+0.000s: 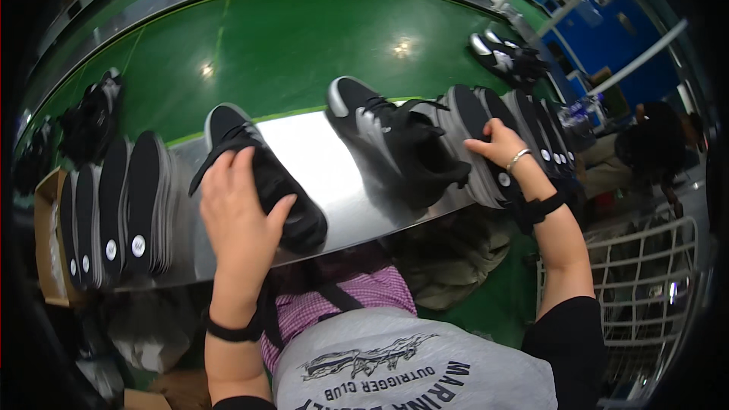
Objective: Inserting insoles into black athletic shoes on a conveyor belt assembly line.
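Observation:
Two black shoes with grey-white toes stand on a shiny metal bench (323, 156). Over the left shoe (300, 209) rests my left hand (241, 201), fingers spread across its upper and thumb held apart. The right shoe (387, 137) stands untouched, its collar opening toward me. At the right, my right hand (501, 144) is at a stack of black-and-grey insoles (467, 118), thumb and index finger apart over the front insole. Its other fingers are partly hidden.
More insole stacks (144, 197) stand at the left beside an open cardboard box (49, 216), others (543, 129) at the right. Beyond the bench, a green surface (304, 45) holds more shoes (509, 57) and a dark pair (95, 114). A white wire basket (638, 266) stands at right.

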Tool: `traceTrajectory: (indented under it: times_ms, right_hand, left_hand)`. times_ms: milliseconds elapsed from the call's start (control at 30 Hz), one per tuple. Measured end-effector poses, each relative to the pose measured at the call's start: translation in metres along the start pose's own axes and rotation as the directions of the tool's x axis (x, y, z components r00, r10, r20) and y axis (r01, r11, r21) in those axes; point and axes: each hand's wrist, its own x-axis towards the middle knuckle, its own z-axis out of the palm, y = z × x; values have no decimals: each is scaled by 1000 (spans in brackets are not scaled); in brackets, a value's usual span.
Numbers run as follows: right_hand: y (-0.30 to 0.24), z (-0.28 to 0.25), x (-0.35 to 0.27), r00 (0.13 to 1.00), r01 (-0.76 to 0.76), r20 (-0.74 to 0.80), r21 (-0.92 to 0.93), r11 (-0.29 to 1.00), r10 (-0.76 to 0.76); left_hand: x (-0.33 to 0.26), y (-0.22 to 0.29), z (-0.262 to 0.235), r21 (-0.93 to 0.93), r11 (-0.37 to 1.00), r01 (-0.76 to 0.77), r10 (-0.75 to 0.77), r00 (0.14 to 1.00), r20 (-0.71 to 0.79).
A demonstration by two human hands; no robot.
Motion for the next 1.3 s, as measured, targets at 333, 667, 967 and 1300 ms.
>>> traceTrajectory:
  times_ms: [333, 667, 967, 1300]
  right_hand:
    - [-22, -52, -21, 953, 304, -234, 687, 660, -195]
    - [-193, -68, -99, 233, 967, 277, -166, 193, -932]
    - [-236, -12, -104, 513, 828, 484, -59, 558, -709]
    - [-210, -48, -113, 423, 905, 418, -242, 351, -804]
  left_hand:
    - [17, -1, 19, -258, 964, -70, 46, 994, -98]
    - [12, -13, 29, -808, 399, 433, -354, 886, 300]
    - [8, -7, 45, -785, 479, 393, -384, 898, 215]
    - [6, -2, 42, -748, 575, 331, -390, 915, 105]
